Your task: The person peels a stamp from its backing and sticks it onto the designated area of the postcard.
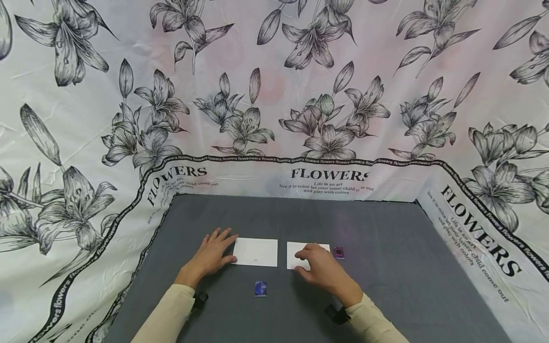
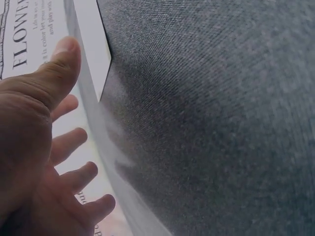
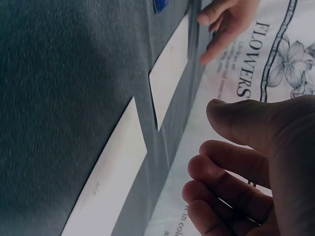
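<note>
Here, left hand (image 1: 210,255) flat, touching left card (image 1: 255,251) | right hand (image 1: 322,269) loosely curled over right card (image 1: 297,255) | step: likely squaring cards mid-table | next: gentle sliding

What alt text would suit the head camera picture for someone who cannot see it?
Two hands rest on a grey table: the left hand touches one white card, the right hand covers part of another. Two small dark tiles lie nearby, before flower-printed cloth.
</note>
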The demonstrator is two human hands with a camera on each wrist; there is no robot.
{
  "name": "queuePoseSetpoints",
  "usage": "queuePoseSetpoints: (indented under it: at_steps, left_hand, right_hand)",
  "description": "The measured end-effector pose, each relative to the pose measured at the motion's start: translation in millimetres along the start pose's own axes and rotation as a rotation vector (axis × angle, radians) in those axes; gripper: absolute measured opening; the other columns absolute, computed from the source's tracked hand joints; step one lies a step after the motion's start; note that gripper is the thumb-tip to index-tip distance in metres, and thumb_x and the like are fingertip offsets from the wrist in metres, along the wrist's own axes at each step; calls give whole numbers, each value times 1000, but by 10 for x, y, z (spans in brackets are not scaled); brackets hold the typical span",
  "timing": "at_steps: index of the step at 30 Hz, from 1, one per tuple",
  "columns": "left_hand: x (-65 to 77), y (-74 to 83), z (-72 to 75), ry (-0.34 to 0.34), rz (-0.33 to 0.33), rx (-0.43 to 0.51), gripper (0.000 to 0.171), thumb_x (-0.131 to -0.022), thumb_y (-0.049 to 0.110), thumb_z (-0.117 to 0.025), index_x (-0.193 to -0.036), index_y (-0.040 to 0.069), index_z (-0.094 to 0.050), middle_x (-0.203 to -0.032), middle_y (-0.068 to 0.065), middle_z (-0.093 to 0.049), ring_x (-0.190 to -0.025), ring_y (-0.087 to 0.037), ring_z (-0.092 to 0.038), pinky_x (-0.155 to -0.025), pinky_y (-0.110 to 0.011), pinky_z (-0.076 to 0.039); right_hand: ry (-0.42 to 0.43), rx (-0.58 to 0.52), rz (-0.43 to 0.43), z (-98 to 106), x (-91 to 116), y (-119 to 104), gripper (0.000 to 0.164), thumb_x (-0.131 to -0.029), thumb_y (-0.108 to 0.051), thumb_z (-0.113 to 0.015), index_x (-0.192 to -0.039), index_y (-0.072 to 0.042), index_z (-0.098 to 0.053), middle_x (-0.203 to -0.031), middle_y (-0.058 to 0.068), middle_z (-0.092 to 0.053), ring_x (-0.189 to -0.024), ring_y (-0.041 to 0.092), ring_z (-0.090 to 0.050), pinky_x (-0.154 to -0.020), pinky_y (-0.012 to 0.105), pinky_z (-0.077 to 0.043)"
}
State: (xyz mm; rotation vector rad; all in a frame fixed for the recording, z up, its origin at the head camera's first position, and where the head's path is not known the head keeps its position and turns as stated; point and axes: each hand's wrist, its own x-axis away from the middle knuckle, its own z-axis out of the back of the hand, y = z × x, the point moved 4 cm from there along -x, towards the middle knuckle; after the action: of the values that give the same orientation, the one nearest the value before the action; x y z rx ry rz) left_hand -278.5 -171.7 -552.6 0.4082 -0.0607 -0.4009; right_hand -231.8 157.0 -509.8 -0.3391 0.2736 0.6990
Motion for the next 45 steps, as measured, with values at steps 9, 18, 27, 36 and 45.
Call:
queuePoseSetpoints:
  at_steps: [9, 18, 27, 36, 45]
  left_hand:
    - [-35, -21, -52, -20, 17, 10, 70, -100, 32, -80, -161, 9, -54, -172, -25, -40, -160, -56, -30, -123, -79, -25]
    - [-42, -42, -105, -37, 46, 30, 70, -101, 32, -80, -162, 10, -53, -173, -25, -39, -162, -55, -28, -124, -77, -25]
    - [-55, -49, -128, -56, 63, 28, 72, -101, 34, -79, -163, 11, -52, -174, -25, -38, -163, -55, -26, -125, -76, -25]
    - [-41, -41, -128, -57, 70, 20, 72, -101, 34, -80, -163, 9, -52, -173, -25, -38, -162, -55, -27, -126, -75, -23]
    - [-42, -34, -152, -70, 60, 25, 72, -101, 31, -79, -163, 8, -50, -174, -27, -36, -162, -57, -25, -127, -76, -21]
  right_hand:
    - [10, -7, 43, -155, -46, -135, 23, -85, -15, -89, -104, -5, -83, -92, 4, -74, -87, 21, -68, -77, 38, -59]
    - [-31, -10, 42, -336, -98, -284, 24, -87, -18, -88, -106, -5, -83, -93, 2, -75, -87, 20, -68, -76, 36, -58]
    - [-71, -15, 33, -518, -119, -453, 18, -87, -19, -88, -101, -10, -82, -94, 0, -75, -92, 19, -69, -81, 37, -59]
    - [-115, 15, -11, -749, -130, -556, 20, -89, -28, -88, -100, -13, -81, -86, -5, -66, -83, 11, -59, -77, 32, -55]
    - [-42, 51, -41, -819, -114, -650, 20, -88, -29, -89, -98, -13, -83, -84, -5, -65, -80, 11, -58, -75, 32, -54]
